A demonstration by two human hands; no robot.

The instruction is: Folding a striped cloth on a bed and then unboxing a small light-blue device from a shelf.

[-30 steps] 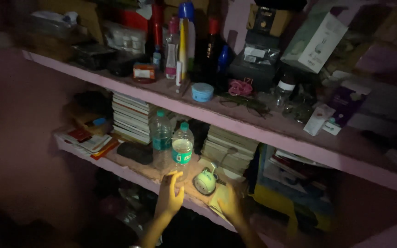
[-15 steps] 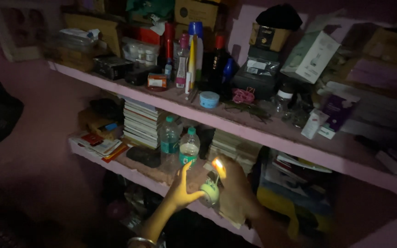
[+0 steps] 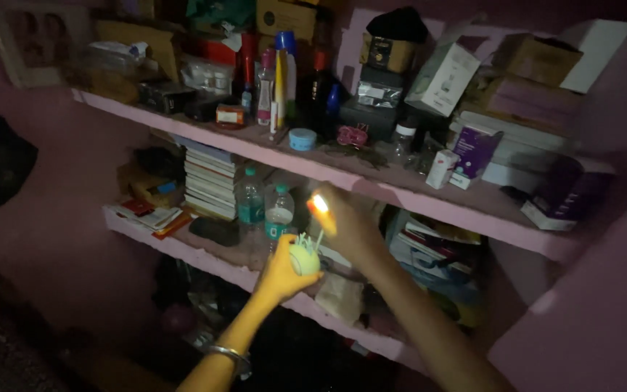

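In the dark head view my left hand point(image 3: 281, 274) grips a small round pale green holder point(image 3: 303, 257), lifted off the lower pink shelf point(image 3: 205, 255). Thin sticks poke up from its top. My right hand point(image 3: 350, 221) is just above and right of it, pinching a lit stick whose flame point(image 3: 320, 205) glows orange. Two clear plastic water bottles with green caps point(image 3: 279, 214) stand on the lower shelf right behind my left hand.
A stack of books point(image 3: 209, 179) and loose papers point(image 3: 146, 215) lie at the left of the lower shelf. The upper shelf point(image 3: 371, 190) carries several bottles, a blue tin point(image 3: 302, 139), boxes and packets. A pink wall edge point(image 3: 582, 305) juts out at right.
My left hand has closed on the green holder and lifted it off the shelf. My right hand has risen with the flame. The view has shifted right.
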